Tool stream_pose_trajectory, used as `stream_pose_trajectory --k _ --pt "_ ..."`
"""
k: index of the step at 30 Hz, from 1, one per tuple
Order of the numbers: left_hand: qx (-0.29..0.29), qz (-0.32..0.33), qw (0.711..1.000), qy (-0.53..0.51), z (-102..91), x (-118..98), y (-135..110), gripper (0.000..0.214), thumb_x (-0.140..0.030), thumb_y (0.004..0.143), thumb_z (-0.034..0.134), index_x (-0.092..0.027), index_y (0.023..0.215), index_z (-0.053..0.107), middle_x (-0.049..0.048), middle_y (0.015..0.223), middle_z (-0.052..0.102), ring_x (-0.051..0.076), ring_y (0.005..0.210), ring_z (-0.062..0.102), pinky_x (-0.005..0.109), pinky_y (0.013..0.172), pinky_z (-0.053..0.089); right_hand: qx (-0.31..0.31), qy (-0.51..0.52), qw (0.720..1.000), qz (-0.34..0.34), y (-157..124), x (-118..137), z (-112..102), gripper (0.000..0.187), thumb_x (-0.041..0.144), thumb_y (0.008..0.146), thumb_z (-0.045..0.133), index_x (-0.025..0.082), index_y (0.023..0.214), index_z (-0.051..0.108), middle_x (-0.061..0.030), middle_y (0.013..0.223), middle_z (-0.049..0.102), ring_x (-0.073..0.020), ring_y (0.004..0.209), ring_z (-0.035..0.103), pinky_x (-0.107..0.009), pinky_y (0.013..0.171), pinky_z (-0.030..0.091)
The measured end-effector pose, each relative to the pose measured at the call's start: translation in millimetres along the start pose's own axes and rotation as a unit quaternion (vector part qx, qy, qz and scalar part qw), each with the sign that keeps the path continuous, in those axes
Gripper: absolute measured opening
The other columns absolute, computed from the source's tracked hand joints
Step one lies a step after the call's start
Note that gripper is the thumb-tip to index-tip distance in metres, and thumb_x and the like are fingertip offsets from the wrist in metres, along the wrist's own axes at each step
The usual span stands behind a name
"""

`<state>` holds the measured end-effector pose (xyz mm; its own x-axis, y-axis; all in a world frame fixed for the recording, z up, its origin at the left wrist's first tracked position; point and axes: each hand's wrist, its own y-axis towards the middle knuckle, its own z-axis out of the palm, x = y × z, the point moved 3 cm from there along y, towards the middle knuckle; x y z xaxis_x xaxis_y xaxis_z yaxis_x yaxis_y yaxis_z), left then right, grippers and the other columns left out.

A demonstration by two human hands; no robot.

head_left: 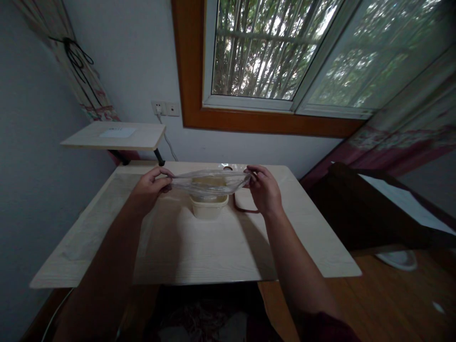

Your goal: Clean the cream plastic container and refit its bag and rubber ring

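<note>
Through the head view I have a sheet of clear plastic film point(213, 183) held up between both hands, in front of and above a cream rectangular tub point(209, 209) on the pale wood table point(213, 251). My left hand point(151, 187) has thumb and fingers pinched together on one end; my right hand point(264, 187) grips the other end, fingers curled closed. The gathered film blurs my look at the tub's upper part, and I cannot tell whether they touch. Just right of the tub lies a flat piece with a red-brown rim point(245, 210), partly hidden by my right hand.

At the back left I see a raised shelf point(146, 135) bearing a white paper point(117, 132); its dark marks are too small for me to read. Behind it, a plug point(158, 110) sits in a wall socket. A window fills the wall ahead, with curtains on both sides. Right of the table, dark furniture point(331, 209) carries a white sheet point(406, 199).
</note>
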<state>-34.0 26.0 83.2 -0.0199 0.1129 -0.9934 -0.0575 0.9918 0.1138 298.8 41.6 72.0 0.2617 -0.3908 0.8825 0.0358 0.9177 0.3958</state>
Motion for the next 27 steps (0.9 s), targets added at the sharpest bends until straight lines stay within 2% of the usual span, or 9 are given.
stream_pose_trajectory --k 3,5,7,10,12,15,18,22,27 --pt "0.035 -0.010 0.996 -0.087 -8.7 6 0 0.014 -0.023 0.078 0.069 -0.017 0.090 0.072 0.0040 0.081 0.065 0.010 0.066 0.058 0.019 0.058 0.047 -0.014 0.032 0.999 0.004 1 -9 -11 0.031 0.032 0.079 0.064 0.032 0.109 0.071 -0.0025 0.108 0.066 -0.0138 0.070 0.056 -0.030 0.064 0.050" --pt "0.055 -0.012 0.991 -0.123 -14.9 12 0 0.022 -0.022 0.078 0.068 -0.016 0.098 0.073 0.0077 0.093 0.069 0.012 0.074 0.062 0.020 0.064 0.051 0.006 -0.009 1.000 0.007 0 -15 -14 0.039 0.028 0.075 0.071 0.035 0.114 0.071 -0.0014 0.118 0.064 -0.0153 0.082 0.060 -0.031 0.073 0.051" --pt "0.073 -0.023 0.987 -0.143 -19.5 21 0 0.035 -0.021 0.075 0.071 -0.016 0.110 0.072 0.0100 0.106 0.069 0.015 0.084 0.065 0.022 0.071 0.053 0.056 -0.062 0.996 0.016 -2 -19 -13 0.045 0.029 0.073 0.077 0.035 0.117 0.070 -0.0018 0.126 0.062 -0.0198 0.101 0.060 -0.035 0.087 0.050" --pt "0.092 -0.031 0.989 -0.114 -19.7 33 1 0.053 -0.021 0.069 0.079 -0.020 0.121 0.068 0.0105 0.119 0.068 0.020 0.101 0.066 0.025 0.082 0.054 0.116 -0.108 0.987 0.024 -6 -20 -8 0.050 0.035 0.072 0.080 0.034 0.121 0.069 -0.0029 0.132 0.060 -0.0243 0.121 0.054 -0.039 0.099 0.047" --pt "0.105 -0.018 0.992 -0.061 -13.8 34 0 0.057 -0.022 0.065 0.083 -0.022 0.121 0.068 0.0105 0.124 0.067 0.023 0.111 0.063 0.028 0.088 0.054 0.117 -0.115 0.986 0.010 -5 -18 -4 0.050 0.038 0.072 0.081 0.035 0.120 0.069 -0.0025 0.131 0.060 -0.0247 0.123 0.053 -0.041 0.099 0.047" --pt "0.110 0.022 0.994 -0.006 -0.4 26 2 0.052 -0.027 0.064 0.084 -0.021 0.114 0.071 0.0105 0.121 0.067 0.024 0.110 0.063 0.030 0.088 0.054 0.091 -0.117 0.988 -0.040 -1 -13 0 0.034 0.039 0.071 0.082 0.034 0.104 0.075 -0.0019 0.118 0.065 -0.0237 0.117 0.057 -0.041 0.098 0.047" --pt "0.037 0.090 0.995 0.027 8.8 11 9 0.031 -0.034 0.068 0.081 -0.017 0.094 0.073 0.0089 0.105 0.069 0.020 0.098 0.064 0.029 0.083 0.052 0.044 -0.122 0.990 -0.055 5 -10 2 0.016 0.042 0.076 0.077 0.029 0.084 0.075 -0.0023 0.103 0.067 -0.0219 0.103 0.061 -0.038 0.087 0.050" --pt "-0.043 0.088 0.994 -0.040 16.7 1 23 0.025 -0.039 0.073 0.075 -0.018 0.084 0.065 0.0024 0.079 0.065 0.014 0.075 0.061 0.026 0.070 0.050 -0.027 -0.108 0.994 -0.023 13 -12 -1 0.023 0.048 0.081 0.072 0.025 0.082 0.070 0.0011 0.080 0.063 -0.0147 0.073 0.057 -0.028 0.066 0.047" --pt "-0.054 0.085 0.990 -0.094 23.7 1 32 0.030 -0.035 0.069 0.077 -0.020 0.085 0.058 -0.0011 0.074 0.061 0.012 0.070 0.059 0.024 0.066 0.047 -0.076 -0.109 0.991 -0.014 19 -15 -3 0.025 0.047 0.081 0.072 0.022 0.085 0.069 0.0050 0.065 0.055 -0.0108 0.059 0.048 -0.024 0.058 0.040"
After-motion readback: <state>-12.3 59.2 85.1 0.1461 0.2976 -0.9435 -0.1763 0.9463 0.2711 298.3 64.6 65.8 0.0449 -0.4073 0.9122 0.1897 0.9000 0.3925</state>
